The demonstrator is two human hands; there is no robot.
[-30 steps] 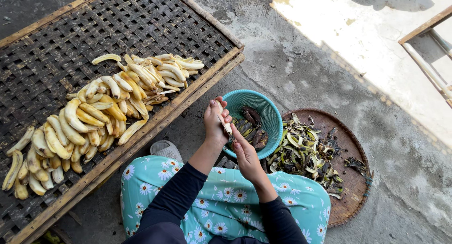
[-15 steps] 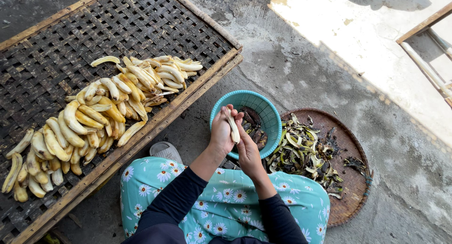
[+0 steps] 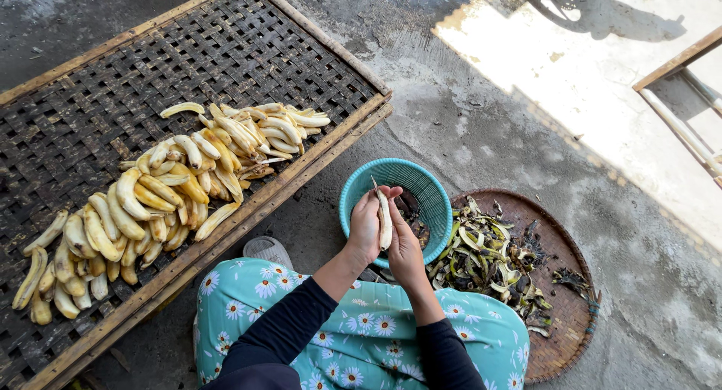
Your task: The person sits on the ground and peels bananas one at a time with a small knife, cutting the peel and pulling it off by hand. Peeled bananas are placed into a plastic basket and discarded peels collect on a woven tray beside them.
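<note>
A peeled pale banana [image 3: 384,218] stands upright between my two hands over a teal plastic basket [image 3: 429,191]. My left hand [image 3: 365,226] grips its left side and my right hand [image 3: 406,247] presses against its right side. A thin strip of peel sticks up from the banana's top. Dark unpeeled bananas lie inside the basket, mostly hidden by my hands.
A woven bamboo drying rack [image 3: 90,97] lies at the left with several peeled bananas [image 3: 173,187] piled on it. A round woven tray [image 3: 571,315] at the right holds a heap of banana peels [image 3: 485,258]. A grey sandal [image 3: 267,248] sits by my knee on the concrete floor. A wooden frame [image 3: 681,104] is at the far right.
The dark peel has come off the banana, which now shows pale between my hands. My hands have shifted slightly lower over the basket.
</note>
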